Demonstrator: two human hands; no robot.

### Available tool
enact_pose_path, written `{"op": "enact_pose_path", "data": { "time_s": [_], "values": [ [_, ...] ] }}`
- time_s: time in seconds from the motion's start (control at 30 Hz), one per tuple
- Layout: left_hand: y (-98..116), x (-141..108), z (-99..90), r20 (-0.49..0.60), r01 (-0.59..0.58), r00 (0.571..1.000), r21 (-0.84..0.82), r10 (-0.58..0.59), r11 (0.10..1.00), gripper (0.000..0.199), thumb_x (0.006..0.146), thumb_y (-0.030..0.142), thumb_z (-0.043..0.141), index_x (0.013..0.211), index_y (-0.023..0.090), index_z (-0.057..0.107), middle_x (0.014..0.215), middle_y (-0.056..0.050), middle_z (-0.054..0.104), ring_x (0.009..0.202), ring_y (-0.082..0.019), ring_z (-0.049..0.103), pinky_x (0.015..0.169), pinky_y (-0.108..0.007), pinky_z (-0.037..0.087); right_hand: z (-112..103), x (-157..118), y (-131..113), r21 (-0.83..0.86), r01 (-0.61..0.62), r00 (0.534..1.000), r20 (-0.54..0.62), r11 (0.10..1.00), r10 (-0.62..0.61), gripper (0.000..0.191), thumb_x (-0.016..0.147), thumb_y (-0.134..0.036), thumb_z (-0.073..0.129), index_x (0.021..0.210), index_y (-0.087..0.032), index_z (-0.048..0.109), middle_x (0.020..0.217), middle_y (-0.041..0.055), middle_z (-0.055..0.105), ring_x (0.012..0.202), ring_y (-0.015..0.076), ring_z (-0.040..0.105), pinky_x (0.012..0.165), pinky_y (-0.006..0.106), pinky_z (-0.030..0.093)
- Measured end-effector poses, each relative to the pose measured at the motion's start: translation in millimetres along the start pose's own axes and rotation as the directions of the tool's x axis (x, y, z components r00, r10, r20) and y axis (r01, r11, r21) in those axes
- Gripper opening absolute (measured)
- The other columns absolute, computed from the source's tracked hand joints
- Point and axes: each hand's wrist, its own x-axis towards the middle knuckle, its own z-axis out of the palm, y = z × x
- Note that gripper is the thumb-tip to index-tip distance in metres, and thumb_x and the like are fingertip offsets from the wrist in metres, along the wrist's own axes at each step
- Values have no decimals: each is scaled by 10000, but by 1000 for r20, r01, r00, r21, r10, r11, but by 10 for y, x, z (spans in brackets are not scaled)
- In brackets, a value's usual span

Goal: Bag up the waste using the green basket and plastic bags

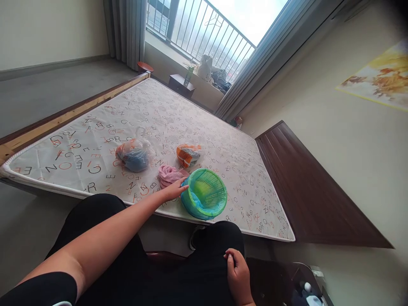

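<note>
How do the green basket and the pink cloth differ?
The green basket has a round, holed wall, while the pink cloth lies bunched in soft folds. The basket looks larger than the cloth. Blue plastic wraps part of the basket; the cloth shows none. Both are close to the left hand.

The underside of the green basket (pixel 217 187) is hidden — the painting (pixel 381 80) runs off the right edge.

on the mattress (pixel 248 180), the basket (pixel 216 185) sits right of the cloth (pixel 168 174), packet (pixel 188 155) behind, bag (pixel 135 159) farther left.
</note>
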Motion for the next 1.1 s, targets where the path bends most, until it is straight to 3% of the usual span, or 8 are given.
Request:
{"op": "enact_pose_path", "data": {
  "time_s": [0.2,0.67,0.97,1.1],
  "values": [
    [-1,9,5,63,-22,998,22,20,1000,705,965,540,549,1522,113,488,1578,-184,507,1452,-321,486,1236,-460,363,-28,16,-44,14,4,1000,-10,1000,-4,384,1038,-470,447,885,-211,687,819,59,691,755,206,680,709,309,552],
    [-87,19,39,66,33,997,63,-37,997,678,955,566,565,1482,139,549,1560,-175,534,1447,-328,497,1220,-463,375,-33,15,-34,30,-22,1000,4,999,22,394,1035,-488,444,890,-209,683,826,67,689,770,217,673,720,319,548],
    [-30,-38,28,119,85,989,34,-89,996,715,961,588,549,1531,160,496,1597,-165,490,1433,-341,499,1104,-436,488,-15,5,9,27,-29,1000,-1,999,29,440,1024,-537,443,885,-206,696,824,78,698,769,228,678,725,334,553],
    [33,-64,19,168,137,976,28,-140,990,730,972,567,533,1571,158,444,1590,-178,493,1395,-346,529,944,-392,576,-12,5,27,29,-19,1000,-6,999,19,431,1023,-533,449,885,-207,697,830,78,703,769,228,684,720,333,560]
  ]
}}
